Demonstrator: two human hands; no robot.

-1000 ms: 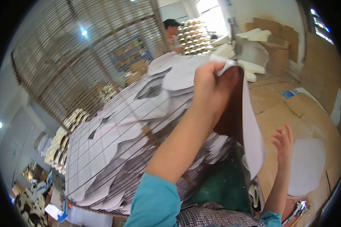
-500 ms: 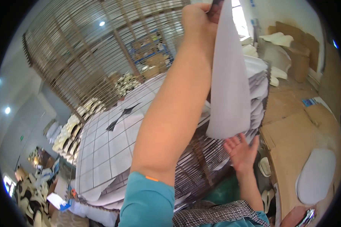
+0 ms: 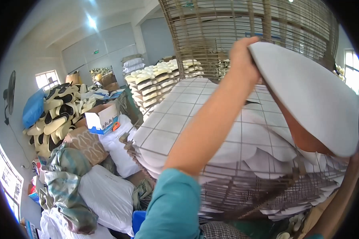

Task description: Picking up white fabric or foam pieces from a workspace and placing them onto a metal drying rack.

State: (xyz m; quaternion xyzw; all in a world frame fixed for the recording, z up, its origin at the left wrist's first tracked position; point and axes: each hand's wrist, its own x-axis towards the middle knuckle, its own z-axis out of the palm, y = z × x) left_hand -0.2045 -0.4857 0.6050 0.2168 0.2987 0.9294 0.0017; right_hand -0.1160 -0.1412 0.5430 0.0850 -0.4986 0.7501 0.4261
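My left hand (image 3: 245, 59) is closed around the upper left end of a long, rounded sheet (image 3: 307, 87), pale grey-white on top and brown underneath. The sheet hangs at a slant above a stack of wire mesh racks (image 3: 243, 163), where more white sheets (image 3: 183, 115) lie under the mesh. At the right rim, my right hand (image 3: 357, 161) is by the lower right end of the sheet. Its fingers are hidden by the sheet and the dark picture edge, so its grip does not show.
Raised wire racks (image 3: 227, 30) stand behind the stack. Cream, sole-shaped pieces are stacked (image 3: 153, 81) at the back and heaped (image 3: 58, 115) on the left. White sacks (image 3: 107, 195), a green-grey bundle (image 3: 66, 175) and an open carton (image 3: 101, 117) crowd the left side.
The view has swung left. The sheet has gone from hanging upright to slanting over the racks, still in my left hand. My right hand, earlier open below it, is now mostly hidden.
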